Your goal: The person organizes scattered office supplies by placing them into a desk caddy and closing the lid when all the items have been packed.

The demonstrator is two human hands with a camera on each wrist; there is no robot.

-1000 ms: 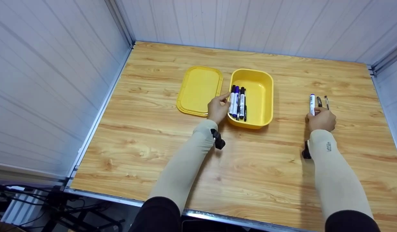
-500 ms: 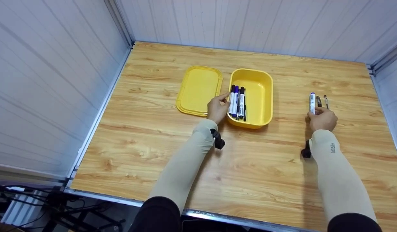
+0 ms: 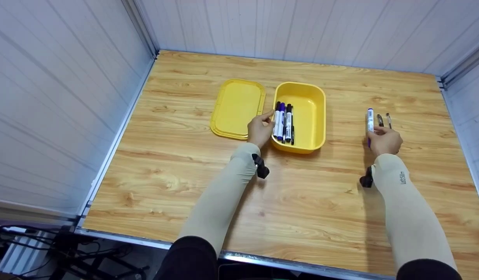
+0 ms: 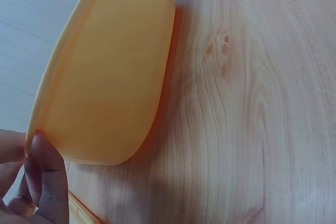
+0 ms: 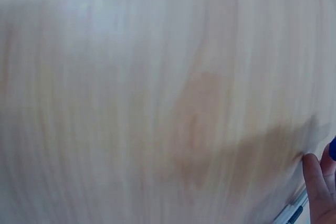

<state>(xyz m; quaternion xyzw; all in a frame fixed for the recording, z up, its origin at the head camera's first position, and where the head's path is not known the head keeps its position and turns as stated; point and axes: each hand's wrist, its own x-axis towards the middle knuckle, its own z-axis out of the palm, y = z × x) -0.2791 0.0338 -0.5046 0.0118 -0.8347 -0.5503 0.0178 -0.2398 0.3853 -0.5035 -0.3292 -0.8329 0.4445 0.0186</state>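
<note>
My left hand (image 3: 259,131) pinches the left rim of a yellow plastic box (image 3: 322,116) between thumb and fingers; the left wrist view shows this grip on the box (image 4: 110,72) close up. Several markers and pens lie side by side along the box's left side, among them a purple-capped marker (image 3: 281,122) and a black-capped marker (image 3: 289,123). Far to the right, my right hand (image 3: 386,141) holds a white marker (image 3: 370,119) with blue-purple ends by its lower part. Only fingertips and a bit of its blue end (image 5: 334,149) show in the right wrist view.
A yellow lid (image 3: 238,109) lies flat left of the box. Just beyond my right hand lie a black pen (image 3: 380,119) and a clear pen (image 3: 388,119). Pale panels (image 3: 243,29) enclose the wooden table (image 3: 321,202) at the back and sides.
My right hand has lifted the marker slightly and shifted it a little left, away from the two pens. The left hand keeps its grip on the box rim; the view has tilted slightly.
</note>
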